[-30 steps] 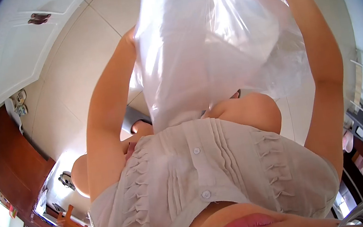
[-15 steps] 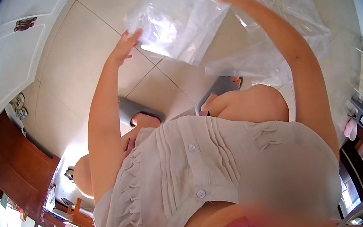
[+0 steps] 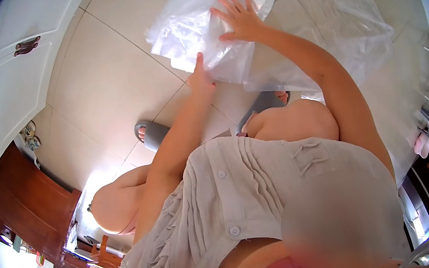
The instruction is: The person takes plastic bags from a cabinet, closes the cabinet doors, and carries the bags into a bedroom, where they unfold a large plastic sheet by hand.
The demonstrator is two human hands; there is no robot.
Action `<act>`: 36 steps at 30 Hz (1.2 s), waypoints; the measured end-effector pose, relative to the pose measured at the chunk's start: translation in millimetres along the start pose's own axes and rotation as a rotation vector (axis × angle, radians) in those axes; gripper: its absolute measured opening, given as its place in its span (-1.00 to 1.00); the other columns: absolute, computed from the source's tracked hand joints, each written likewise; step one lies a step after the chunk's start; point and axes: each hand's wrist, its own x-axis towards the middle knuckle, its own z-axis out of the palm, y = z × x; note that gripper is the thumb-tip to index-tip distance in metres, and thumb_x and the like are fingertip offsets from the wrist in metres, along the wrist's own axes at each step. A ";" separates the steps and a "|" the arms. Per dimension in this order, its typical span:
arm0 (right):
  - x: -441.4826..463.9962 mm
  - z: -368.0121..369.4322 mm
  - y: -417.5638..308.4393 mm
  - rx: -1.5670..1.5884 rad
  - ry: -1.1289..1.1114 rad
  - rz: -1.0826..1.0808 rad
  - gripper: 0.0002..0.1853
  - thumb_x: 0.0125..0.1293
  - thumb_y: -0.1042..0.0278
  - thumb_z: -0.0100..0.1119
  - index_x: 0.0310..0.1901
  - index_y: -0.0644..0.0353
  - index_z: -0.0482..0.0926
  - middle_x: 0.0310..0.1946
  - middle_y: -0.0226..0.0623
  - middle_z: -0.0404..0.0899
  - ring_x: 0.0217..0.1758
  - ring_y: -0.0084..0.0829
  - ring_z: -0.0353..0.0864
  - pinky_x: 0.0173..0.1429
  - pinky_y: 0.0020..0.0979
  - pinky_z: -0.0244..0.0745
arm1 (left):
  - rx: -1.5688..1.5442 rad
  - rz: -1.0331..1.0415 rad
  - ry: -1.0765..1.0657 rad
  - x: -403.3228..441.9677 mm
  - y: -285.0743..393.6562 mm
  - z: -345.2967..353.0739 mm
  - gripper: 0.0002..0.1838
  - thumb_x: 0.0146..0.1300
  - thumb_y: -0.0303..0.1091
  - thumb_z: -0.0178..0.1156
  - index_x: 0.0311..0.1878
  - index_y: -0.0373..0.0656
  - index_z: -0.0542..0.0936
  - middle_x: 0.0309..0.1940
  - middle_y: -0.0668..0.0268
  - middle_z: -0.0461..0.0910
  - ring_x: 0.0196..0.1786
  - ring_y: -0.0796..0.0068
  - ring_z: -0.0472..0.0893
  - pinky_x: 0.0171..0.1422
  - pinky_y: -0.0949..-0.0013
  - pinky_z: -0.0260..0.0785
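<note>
Creased, glossy, translucent plastic [image 3: 193,27] lies on the floor [image 3: 106,67], near edge slanting toward lower right, beneath the splayed right hand [image 3: 244,24], its long axis, like the left hand's [image 3: 200,80] hold, being indeterminable.

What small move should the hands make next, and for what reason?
Probably the right hand should smooth the plastic outward: its fingers are spread over it, and the surface looks wrinkled. The left hand, at the near edge, seems well placed to steady it.

The tiled floor [image 3: 90,69] carries folded clear plastic [image 3: 178,35] beneath the right fingers [image 3: 232,10], loose clear sheeting [image 3: 349,22] rightward, gray slippers [image 3: 155,135] bodyward.
</note>
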 end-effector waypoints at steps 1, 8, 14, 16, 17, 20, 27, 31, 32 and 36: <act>2.6 -0.6 0.5 0.088 0.057 -0.057 -0.08 0.14 -0.46 0.05 0.49 -0.37 0.01 0.56 -0.35 -0.20 0.60 -0.10 -0.25 0.45 0.37 -0.27 | 0.000 -0.002 0.002 -0.4 -0.9 5.0 -0.20 0.09 0.23 0.33 0.13 -0.31 0.46 0.08 0.09 0.52 0.06 0.14 0.55 0.07 -0.03 0.41; 0.3 1.1 0.8 0.091 0.088 -0.198 -0.19 0.21 -0.38 0.04 0.46 -0.38 0.09 0.55 -0.39 -0.13 0.58 -0.10 -0.14 0.50 0.23 -0.19 | -0.214 0.247 -0.319 34.3 -4.5 13.1 -0.46 0.20 -0.39 0.33 0.19 -0.38 0.39 0.06 0.09 0.51 0.08 0.19 0.54 0.06 0.16 0.48; -1.9 6.9 -0.6 0.147 0.155 -0.195 -0.25 0.25 -0.31 0.04 0.45 -0.36 0.14 0.53 -0.42 -0.07 0.58 -0.12 -0.12 0.54 0.12 -0.20 | -0.242 0.362 -0.204 31.9 -7.3 21.4 -0.52 0.27 -0.41 0.22 0.20 -0.41 0.37 0.07 0.10 0.50 0.04 0.22 0.56 0.05 0.12 0.49; -2.8 5.2 -1.0 0.145 0.137 -0.191 -0.26 0.26 -0.31 0.03 0.45 -0.35 0.14 0.53 -0.43 -0.07 0.58 -0.13 -0.12 0.55 0.10 -0.22 | -0.315 0.306 -0.203 32.6 -14.2 21.0 -0.54 0.33 -0.39 0.17 0.23 -0.37 0.34 0.11 0.09 0.47 0.06 0.15 0.55 0.11 0.00 0.49; -3.1 4.4 -0.9 0.134 0.122 -0.189 -0.27 0.27 -0.30 0.02 0.45 -0.34 0.15 0.53 -0.43 -0.07 0.58 -0.14 -0.12 0.55 0.08 -0.23 | -0.275 0.244 -0.137 31.9 -20.0 21.9 -0.54 0.33 -0.38 0.17 0.22 -0.37 0.34 0.09 0.08 0.46 0.06 0.12 0.55 0.11 -0.03 0.50; -1.8 2.5 -1.2 0.131 0.107 -0.182 -0.27 0.28 -0.31 0.00 0.45 -0.30 0.15 0.53 -0.43 -0.06 0.58 -0.15 -0.12 0.56 0.05 -0.24 | -0.318 0.175 -0.115 35.3 -26.3 20.7 -0.53 0.32 -0.36 0.16 0.22 -0.35 0.35 0.09 0.08 0.46 0.09 0.09 0.54 0.13 -0.07 0.48; -1.1 2.8 -1.5 0.129 0.145 -0.187 -0.28 0.29 -0.27 -0.01 0.44 -0.24 0.17 0.52 -0.38 -0.02 0.57 -0.17 -0.09 0.55 0.03 -0.20 | -0.442 -0.093 -0.500 -6.9 25.6 27.5 -0.54 0.27 -0.30 0.21 0.18 -0.28 0.42 0.04 0.14 0.53 0.11 0.16 0.55 0.21 0.05 0.44; -1.4 4.5 -1.4 0.121 0.168 -0.185 -0.30 0.31 -0.25 -0.04 0.44 -0.23 0.17 0.53 -0.37 -0.03 0.57 -0.17 -0.09 0.55 0.01 -0.19 | -0.211 -0.073 -0.456 12.3 28.0 13.0 -0.47 0.26 -0.29 0.24 0.26 -0.25 0.37 0.12 0.16 0.50 0.13 0.22 0.54 0.19 0.09 0.44; -3.2 4.3 -2.0 0.118 0.162 -0.186 -0.31 0.33 -0.24 -0.06 0.45 -0.23 0.17 0.53 -0.36 -0.03 0.58 -0.17 -0.09 0.56 0.01 -0.19 | 0.038 0.270 -0.422 12.1 27.9 7.7 -0.48 0.24 -0.27 0.26 0.22 -0.27 0.41 0.08 0.15 0.54 0.08 0.27 0.56 0.15 0.15 0.44; -2.0 14.9 -11.8 0.148 0.205 -0.187 -0.33 0.37 -0.19 -0.06 0.45 -0.16 0.17 0.51 -0.35 0.04 0.56 -0.12 -0.04 0.55 0.00 -0.14 | 0.602 0.725 -0.408 -33.3 68.4 8.4 -0.52 0.22 -0.32 0.30 0.16 -0.34 0.48 0.03 0.18 0.58 0.02 0.41 0.56 0.09 0.34 0.42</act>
